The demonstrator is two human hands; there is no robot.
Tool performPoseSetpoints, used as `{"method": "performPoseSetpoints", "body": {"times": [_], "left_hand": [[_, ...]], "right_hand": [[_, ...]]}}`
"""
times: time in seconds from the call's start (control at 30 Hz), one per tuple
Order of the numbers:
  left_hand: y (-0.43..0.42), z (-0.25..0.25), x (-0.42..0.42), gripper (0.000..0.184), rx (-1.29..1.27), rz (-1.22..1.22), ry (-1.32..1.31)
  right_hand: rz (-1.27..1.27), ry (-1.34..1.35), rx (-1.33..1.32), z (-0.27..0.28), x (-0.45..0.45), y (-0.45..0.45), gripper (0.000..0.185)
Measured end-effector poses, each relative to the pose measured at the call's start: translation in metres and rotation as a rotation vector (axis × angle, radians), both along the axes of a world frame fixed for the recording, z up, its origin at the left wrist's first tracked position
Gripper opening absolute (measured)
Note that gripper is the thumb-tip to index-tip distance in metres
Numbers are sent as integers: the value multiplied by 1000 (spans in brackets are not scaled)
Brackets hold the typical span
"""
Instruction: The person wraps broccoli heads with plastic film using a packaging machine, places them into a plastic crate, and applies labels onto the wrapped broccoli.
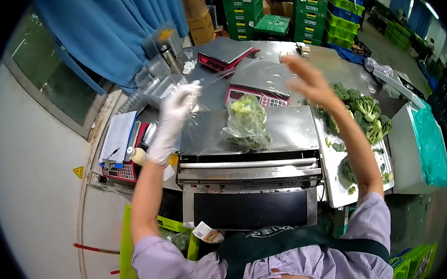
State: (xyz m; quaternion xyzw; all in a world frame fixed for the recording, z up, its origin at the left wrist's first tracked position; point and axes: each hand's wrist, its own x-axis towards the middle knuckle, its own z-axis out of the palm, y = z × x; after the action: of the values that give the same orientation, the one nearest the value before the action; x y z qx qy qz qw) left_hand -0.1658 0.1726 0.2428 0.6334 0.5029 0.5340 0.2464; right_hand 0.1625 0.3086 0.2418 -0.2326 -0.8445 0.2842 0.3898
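My left hand (pixel 183 98), in a white glove, is closed on clear plastic film (pixel 214 80) above the left side of the wrapping machine (pixel 290 127). Loose film stretches from it towards the right. My bare right hand (pixel 310 81) is raised on the other side and somewhat blurred, with a gap showing between thumb and fingers. Whether film touches it I cannot tell. Between and below my hands, a green vegetable in clear film (pixel 248 119) lies on the machine's metal top. Just behind it stands a red scale (pixel 259 88).
Broccoli heads (pixel 364 111) lie on a white board (pixel 338 186) at right, beside a white box with green plastic (pixel 431 145). Clear trays (pixel 165 86), a flask (pixel 170 57) and a clipboard (pixel 118 138) are at left. Another scale (pixel 222 51) and stacked green crates (pixel 243 11) stand behind.
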Motion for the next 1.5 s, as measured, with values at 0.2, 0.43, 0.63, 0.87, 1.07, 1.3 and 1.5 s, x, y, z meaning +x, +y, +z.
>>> {"method": "performPoseSetpoints", "body": {"times": [0.2,0.43,0.63,0.87,1.07,1.3,1.5], "left_hand": [[35,-140,-7,122,-455,-338,559],[31,-142,44,98,-288,-57,261],[-43,-103,62,79,-84,-74,248],[-183,-67,100,61,-572,-317,68],[-182,-93,102,59,-1337,-357,-578],[-184,-151,105,86,-1538,-323,-679],[-221,-121,93,85,-1489,-202,-404]], "right_hand": [[126,-725,101,-142,-38,-9,135],[100,-388,48,-144,-37,-24,125],[180,-251,-63,-106,-9,-87,109],[415,-580,-518,-77,41,-204,109],[526,-582,-1634,-125,24,-200,109],[393,-598,-1942,-166,15,-203,108],[-56,-201,-1803,-151,68,-233,71]]}}
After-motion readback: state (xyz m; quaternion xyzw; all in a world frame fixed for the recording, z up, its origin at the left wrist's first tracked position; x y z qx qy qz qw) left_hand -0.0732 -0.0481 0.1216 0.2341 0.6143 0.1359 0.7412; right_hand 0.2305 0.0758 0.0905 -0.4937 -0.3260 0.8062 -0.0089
